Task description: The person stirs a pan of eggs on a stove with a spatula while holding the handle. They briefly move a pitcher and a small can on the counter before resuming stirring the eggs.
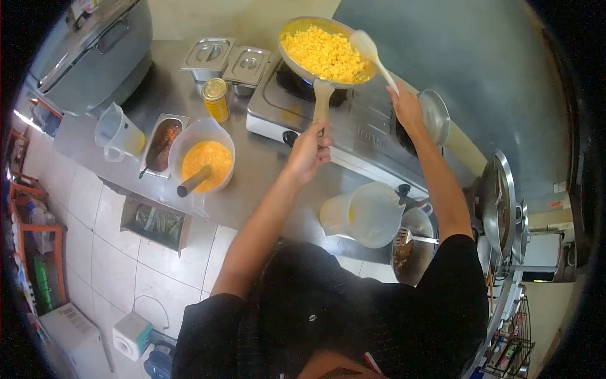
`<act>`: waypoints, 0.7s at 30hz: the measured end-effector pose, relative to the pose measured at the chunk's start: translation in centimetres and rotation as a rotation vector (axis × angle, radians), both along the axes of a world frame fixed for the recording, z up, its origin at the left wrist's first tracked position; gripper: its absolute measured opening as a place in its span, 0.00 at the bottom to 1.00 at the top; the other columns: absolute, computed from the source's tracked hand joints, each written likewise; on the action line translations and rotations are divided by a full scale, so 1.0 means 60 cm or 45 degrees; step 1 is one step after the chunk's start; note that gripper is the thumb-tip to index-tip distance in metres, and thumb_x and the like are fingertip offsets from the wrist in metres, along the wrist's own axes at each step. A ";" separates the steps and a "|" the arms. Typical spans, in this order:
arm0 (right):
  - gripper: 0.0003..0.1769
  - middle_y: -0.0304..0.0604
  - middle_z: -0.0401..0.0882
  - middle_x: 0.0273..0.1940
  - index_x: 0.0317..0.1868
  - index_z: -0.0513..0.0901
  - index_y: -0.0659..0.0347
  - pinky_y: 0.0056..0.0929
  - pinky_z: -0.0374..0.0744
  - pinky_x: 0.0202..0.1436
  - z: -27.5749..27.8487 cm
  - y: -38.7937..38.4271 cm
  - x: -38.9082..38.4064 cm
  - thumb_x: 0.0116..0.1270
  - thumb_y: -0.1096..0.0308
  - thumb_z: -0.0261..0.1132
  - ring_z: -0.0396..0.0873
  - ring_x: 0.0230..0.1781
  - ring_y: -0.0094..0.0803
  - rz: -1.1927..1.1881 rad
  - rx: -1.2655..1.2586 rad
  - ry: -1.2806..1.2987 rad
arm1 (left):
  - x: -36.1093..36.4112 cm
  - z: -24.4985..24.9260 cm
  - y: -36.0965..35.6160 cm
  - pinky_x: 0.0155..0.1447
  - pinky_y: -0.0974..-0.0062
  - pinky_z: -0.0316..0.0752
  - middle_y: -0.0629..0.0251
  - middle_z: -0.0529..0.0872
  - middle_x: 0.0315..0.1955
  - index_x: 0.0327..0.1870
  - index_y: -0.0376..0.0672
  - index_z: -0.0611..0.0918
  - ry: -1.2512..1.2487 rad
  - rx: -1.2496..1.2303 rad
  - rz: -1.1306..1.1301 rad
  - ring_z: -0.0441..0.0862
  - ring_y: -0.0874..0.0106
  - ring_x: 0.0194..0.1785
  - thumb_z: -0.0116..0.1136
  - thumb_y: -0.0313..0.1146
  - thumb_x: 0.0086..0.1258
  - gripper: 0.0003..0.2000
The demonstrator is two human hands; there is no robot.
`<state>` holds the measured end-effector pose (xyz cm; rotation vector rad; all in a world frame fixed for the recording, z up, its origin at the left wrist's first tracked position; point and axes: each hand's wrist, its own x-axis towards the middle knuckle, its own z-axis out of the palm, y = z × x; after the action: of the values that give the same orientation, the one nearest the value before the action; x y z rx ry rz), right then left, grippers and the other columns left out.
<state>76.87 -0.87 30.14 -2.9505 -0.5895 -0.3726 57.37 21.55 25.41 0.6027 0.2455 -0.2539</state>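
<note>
My left hand is closed around the handle of a frying pan, which is over the left burner of the gas stove. Scrambled eggs fill much of the pan. In my right hand is a pale cooking spoon, its broad head at the pan's right rim. A pitcher of beaten egg stands on the counter to the left, with a dark-ended handle sticking out of it. Nearer my body is a cloudy plastic pitcher.
Left on the steel counter are a yellow can, lidded steel containers, a tray of reddish food, a measuring jug and a large pot. At right are a steel lid and a pan with a slotted turner.
</note>
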 end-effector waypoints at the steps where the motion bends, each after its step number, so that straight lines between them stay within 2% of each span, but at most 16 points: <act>1: 0.17 0.58 0.79 0.30 0.44 0.70 0.54 0.55 0.73 0.35 -0.008 0.003 -0.003 0.69 0.49 0.49 0.77 0.34 0.59 -0.028 0.037 0.029 | 0.001 0.000 -0.001 0.29 0.82 0.56 0.77 0.66 0.19 0.46 0.47 0.71 -0.007 -0.004 0.004 0.53 0.83 0.19 0.42 0.44 0.71 0.12; 2: 0.17 0.58 0.79 0.30 0.44 0.70 0.54 0.55 0.72 0.35 -0.014 -0.001 -0.006 0.69 0.49 0.49 0.77 0.34 0.60 -0.059 0.076 0.057 | 0.001 0.000 -0.002 0.29 0.82 0.55 0.76 0.66 0.18 0.43 0.48 0.70 -0.013 -0.007 0.004 0.53 0.83 0.19 0.42 0.44 0.71 0.11; 3: 0.18 0.58 0.79 0.30 0.43 0.71 0.55 0.54 0.73 0.35 -0.018 -0.010 -0.006 0.68 0.49 0.50 0.77 0.33 0.59 -0.030 0.042 0.052 | -0.001 0.001 0.000 0.29 0.82 0.57 0.75 0.69 0.20 0.43 0.47 0.70 -0.027 0.010 -0.008 0.57 0.82 0.20 0.42 0.45 0.71 0.12; 5: 0.19 0.57 0.78 0.28 0.43 0.72 0.57 0.53 0.73 0.34 -0.019 -0.017 -0.008 0.68 0.49 0.51 0.77 0.31 0.58 0.046 -0.026 0.044 | -0.008 0.004 -0.003 0.31 0.82 0.60 0.73 0.73 0.24 0.46 0.46 0.71 0.072 0.053 0.014 0.62 0.82 0.23 0.42 0.46 0.71 0.14; 8: 0.20 0.51 0.77 0.24 0.42 0.73 0.60 0.42 0.74 0.26 -0.011 -0.013 -0.046 0.67 0.50 0.53 0.78 0.23 0.46 -0.042 0.449 0.115 | -0.043 -0.013 0.004 0.37 0.80 0.65 0.69 0.77 0.31 0.50 0.46 0.71 0.091 0.102 0.025 0.68 0.79 0.30 0.44 0.46 0.71 0.15; 9: 0.19 0.40 0.73 0.20 0.40 0.75 0.61 0.27 0.69 0.18 -0.003 -0.011 -0.076 0.66 0.52 0.56 0.72 0.16 0.28 -0.198 0.768 0.422 | -0.066 -0.024 0.010 0.39 0.79 0.67 0.68 0.78 0.34 0.51 0.47 0.72 0.078 0.118 0.026 0.70 0.78 0.32 0.44 0.46 0.71 0.16; 11: 0.16 0.31 0.68 0.18 0.40 0.76 0.61 0.21 0.63 0.14 -0.017 -0.025 -0.127 0.66 0.54 0.58 0.65 0.14 0.17 -0.229 1.064 0.572 | -0.135 -0.054 0.030 0.41 0.79 0.67 0.68 0.78 0.35 0.52 0.45 0.72 0.085 0.272 -0.035 0.71 0.78 0.34 0.45 0.45 0.71 0.17; 12: 0.15 0.28 0.66 0.17 0.37 0.76 0.60 0.20 0.60 0.14 -0.021 -0.027 -0.156 0.66 0.55 0.58 0.63 0.13 0.16 -0.319 1.221 0.701 | -0.170 -0.070 0.042 0.43 0.80 0.68 0.68 0.78 0.35 0.53 0.44 0.72 0.116 0.351 -0.037 0.72 0.78 0.35 0.45 0.45 0.71 0.17; 13: 0.13 0.29 0.65 0.18 0.35 0.75 0.59 0.19 0.60 0.14 -0.066 -0.064 -0.150 0.66 0.57 0.58 0.61 0.13 0.17 -0.326 1.227 0.804 | -0.203 -0.083 0.056 0.43 0.80 0.68 0.68 0.78 0.35 0.53 0.43 0.72 0.126 0.384 -0.033 0.72 0.78 0.36 0.45 0.44 0.71 0.17; 14: 0.11 0.30 0.64 0.19 0.33 0.75 0.58 0.18 0.59 0.14 -0.049 -0.039 -0.185 0.65 0.58 0.59 0.61 0.13 0.16 -0.529 1.157 0.812 | -0.246 -0.095 0.070 0.44 0.80 0.68 0.68 0.78 0.35 0.52 0.42 0.73 0.153 0.420 -0.031 0.73 0.78 0.37 0.45 0.43 0.71 0.16; 15: 0.11 0.30 0.64 0.19 0.33 0.75 0.57 0.18 0.59 0.14 -0.056 -0.043 -0.193 0.64 0.58 0.59 0.61 0.13 0.17 -0.506 1.076 0.842 | -0.289 -0.105 0.083 0.44 0.80 0.68 0.68 0.78 0.34 0.52 0.41 0.73 0.183 0.458 -0.042 0.73 0.78 0.37 0.45 0.42 0.71 0.16; 16: 0.12 0.30 0.63 0.18 0.32 0.74 0.58 0.18 0.60 0.14 -0.075 -0.048 -0.187 0.65 0.58 0.59 0.61 0.13 0.17 -0.557 1.137 0.911 | -0.328 -0.110 0.092 0.44 0.81 0.68 0.68 0.78 0.34 0.50 0.41 0.74 0.216 0.483 -0.009 0.73 0.78 0.37 0.45 0.41 0.71 0.15; 18: 0.15 0.31 0.64 0.20 0.32 0.73 0.61 0.17 0.61 0.14 -0.099 -0.059 -0.165 0.65 0.56 0.58 0.62 0.15 0.17 -0.472 1.146 0.965 | -0.368 -0.116 0.107 0.44 0.81 0.68 0.69 0.78 0.32 0.47 0.39 0.76 0.209 0.546 0.000 0.73 0.79 0.36 0.45 0.39 0.72 0.14; 20: 0.19 0.37 0.72 0.26 0.40 0.76 0.63 0.19 0.68 0.19 -0.107 -0.054 -0.145 0.64 0.53 0.58 0.69 0.19 0.20 -0.445 0.928 0.982 | -0.390 -0.123 0.117 0.43 0.82 0.68 0.71 0.77 0.29 0.44 0.39 0.78 0.280 0.625 0.101 0.73 0.79 0.35 0.47 0.39 0.70 0.13; 21: 0.22 0.44 0.72 0.36 0.48 0.72 0.60 0.23 0.69 0.30 -0.108 -0.068 -0.133 0.63 0.51 0.59 0.71 0.31 0.26 -0.371 0.668 0.821 | -0.398 -0.119 0.126 0.43 0.82 0.68 0.71 0.76 0.28 0.43 0.38 0.78 0.355 0.647 0.161 0.73 0.79 0.34 0.48 0.39 0.70 0.13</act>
<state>68.89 -4.94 23.67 -2.4228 0.0255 0.3519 33.52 29.09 18.27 1.0514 0.6262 -0.1514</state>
